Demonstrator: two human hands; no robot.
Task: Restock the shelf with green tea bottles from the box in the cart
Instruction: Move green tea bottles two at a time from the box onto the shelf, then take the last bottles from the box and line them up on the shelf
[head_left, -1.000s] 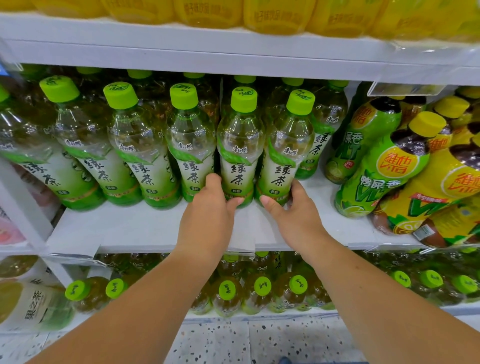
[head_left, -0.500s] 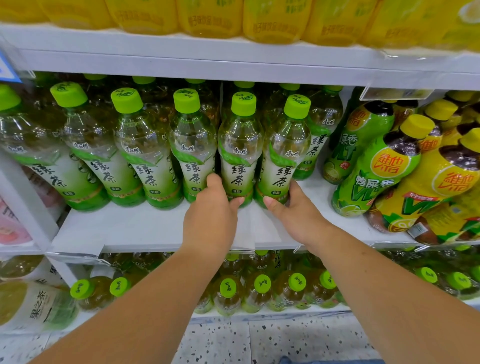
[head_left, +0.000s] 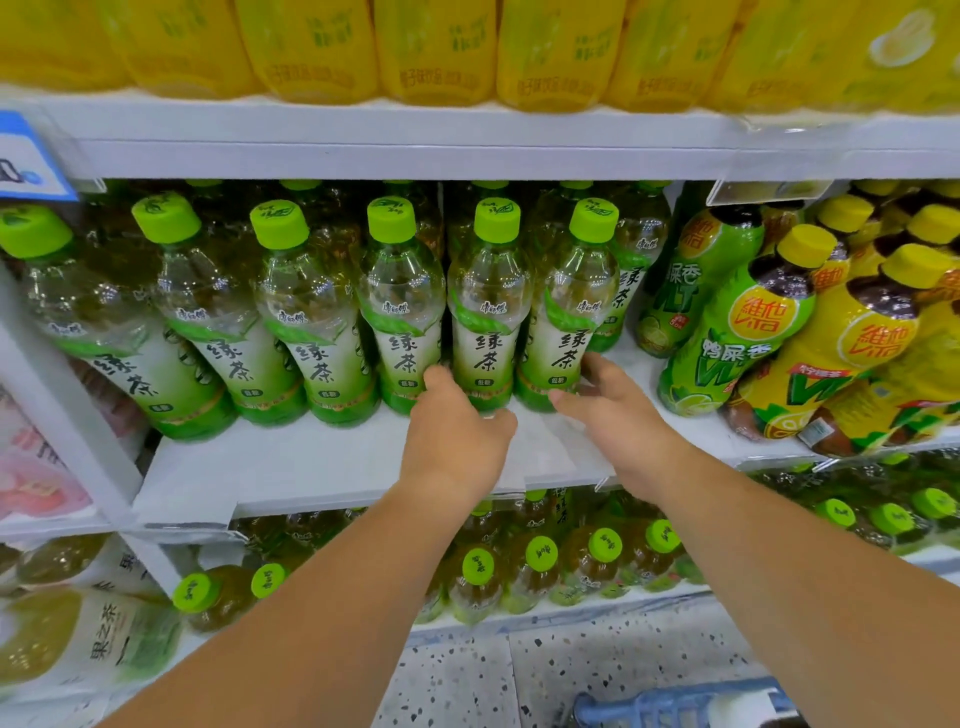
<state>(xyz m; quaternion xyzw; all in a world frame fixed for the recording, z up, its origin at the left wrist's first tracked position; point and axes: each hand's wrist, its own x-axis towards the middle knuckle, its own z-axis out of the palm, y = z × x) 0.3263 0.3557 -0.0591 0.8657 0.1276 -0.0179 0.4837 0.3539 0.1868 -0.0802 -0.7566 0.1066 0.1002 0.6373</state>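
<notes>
Left hand (head_left: 457, 436): curled round green tea bottle (head_left: 488, 317) base, fingertips hidden. Right hand (head_left: 618, 415): grips rightmost front bottle (head_left: 571, 322) likewise. Blue cart (head_left: 675, 704): cropped, near right.

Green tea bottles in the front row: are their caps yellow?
No, the green tea bottles have light green caps; the yellow-capped bottles are to their right.

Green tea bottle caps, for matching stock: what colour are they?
Lime green caps with a leaf mark on top, seen best in the head view.
</notes>
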